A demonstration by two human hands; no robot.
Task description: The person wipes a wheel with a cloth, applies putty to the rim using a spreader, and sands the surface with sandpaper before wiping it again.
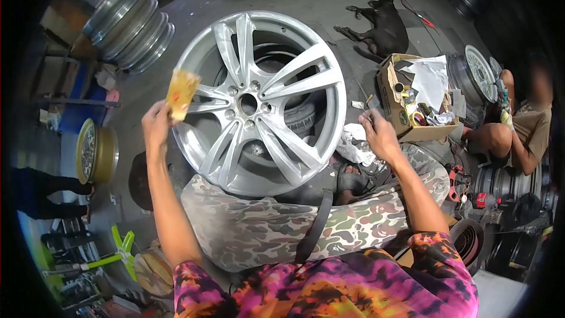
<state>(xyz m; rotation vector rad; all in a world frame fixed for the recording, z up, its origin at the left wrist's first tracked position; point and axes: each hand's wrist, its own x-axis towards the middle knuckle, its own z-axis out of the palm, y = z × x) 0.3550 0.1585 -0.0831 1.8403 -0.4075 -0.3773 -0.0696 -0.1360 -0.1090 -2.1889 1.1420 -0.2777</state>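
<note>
My left hand (158, 123) pinches a flat yellow card (183, 94) by its lower edge, held up beside the wheel's left rim. An orange-red dab and a pale smear mark the card's face. In front of me lies a silver alloy wheel rim (234, 107), face up, with paired spokes and whitish streaks. To its right my right hand (379, 134) is raised with fingers pinched together, slightly blurred; I cannot tell what is in them. A small thin yellowish piece (369, 99) shows just beyond those fingertips.
A cardboard box (424, 134) of supplies stands on the right, a crumpled white cloth (355, 142) beside it. Beyond lies a black dog (388, 26). Another person (527, 123) sits at far right near a wheel (479, 73). Stacked rims (126, 26) and a gold rim (97, 152) stand left.
</note>
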